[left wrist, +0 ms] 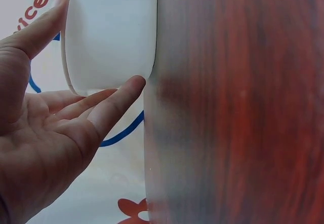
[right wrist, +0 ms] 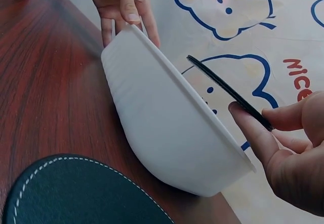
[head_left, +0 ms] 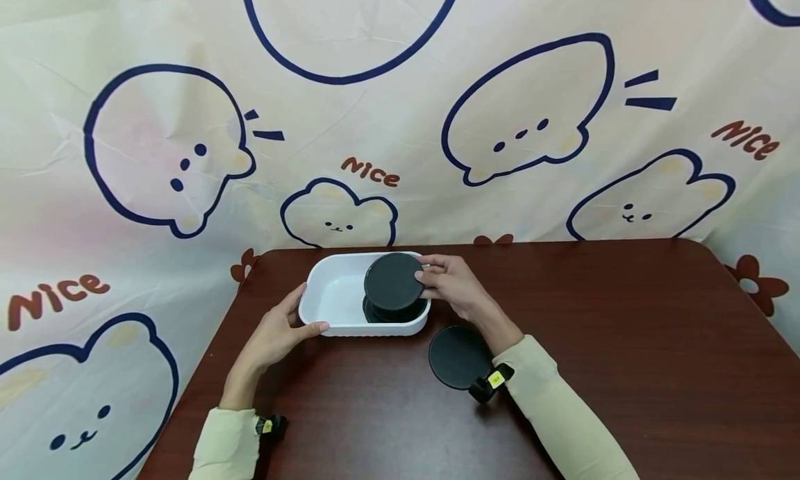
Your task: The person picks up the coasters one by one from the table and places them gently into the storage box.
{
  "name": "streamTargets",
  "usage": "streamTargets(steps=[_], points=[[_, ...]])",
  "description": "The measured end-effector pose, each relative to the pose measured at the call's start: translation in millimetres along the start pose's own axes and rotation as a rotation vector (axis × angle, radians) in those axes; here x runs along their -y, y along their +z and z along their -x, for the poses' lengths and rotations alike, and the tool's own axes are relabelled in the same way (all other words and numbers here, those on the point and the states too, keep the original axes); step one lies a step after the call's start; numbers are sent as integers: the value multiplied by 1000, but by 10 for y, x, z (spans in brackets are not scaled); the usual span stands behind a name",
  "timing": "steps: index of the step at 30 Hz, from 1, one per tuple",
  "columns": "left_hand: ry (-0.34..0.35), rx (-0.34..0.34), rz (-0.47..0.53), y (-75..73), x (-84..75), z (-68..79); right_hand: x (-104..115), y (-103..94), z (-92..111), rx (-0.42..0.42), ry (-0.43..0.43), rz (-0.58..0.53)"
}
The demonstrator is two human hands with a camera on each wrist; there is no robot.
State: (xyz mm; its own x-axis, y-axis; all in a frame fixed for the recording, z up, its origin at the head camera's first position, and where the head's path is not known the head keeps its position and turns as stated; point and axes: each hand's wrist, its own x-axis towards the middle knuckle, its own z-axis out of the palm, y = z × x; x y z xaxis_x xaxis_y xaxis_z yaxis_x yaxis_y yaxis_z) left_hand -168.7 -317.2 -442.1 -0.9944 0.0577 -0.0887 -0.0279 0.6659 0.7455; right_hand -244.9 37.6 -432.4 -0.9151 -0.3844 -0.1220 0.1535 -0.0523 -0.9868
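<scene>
A white oblong plastic basin stands near the far edge of the table. My left hand holds its left end, thumb on the near rim and fingers against the outer side; the left wrist view shows this hand around the basin's end. Over the basin's right part, my right hand pinches a dark round coaster by its right edge. Seen from the right wrist, that coaster is thin and tilted above the rim. Another dark disc lies inside the basin, mostly hidden beneath it.
On the brown wooden table, another dark round coaster lies under the right forearm; white stitching rings this coaster in the right wrist view. A cartoon-printed cloth hangs behind the table. Each wrist wears a small black camera.
</scene>
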Motion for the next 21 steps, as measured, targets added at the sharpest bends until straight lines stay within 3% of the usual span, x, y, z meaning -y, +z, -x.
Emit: streamTargets(steps=[21], points=[[10,2,10,-3,-1,-6,-17,204,-45,13,0,101]])
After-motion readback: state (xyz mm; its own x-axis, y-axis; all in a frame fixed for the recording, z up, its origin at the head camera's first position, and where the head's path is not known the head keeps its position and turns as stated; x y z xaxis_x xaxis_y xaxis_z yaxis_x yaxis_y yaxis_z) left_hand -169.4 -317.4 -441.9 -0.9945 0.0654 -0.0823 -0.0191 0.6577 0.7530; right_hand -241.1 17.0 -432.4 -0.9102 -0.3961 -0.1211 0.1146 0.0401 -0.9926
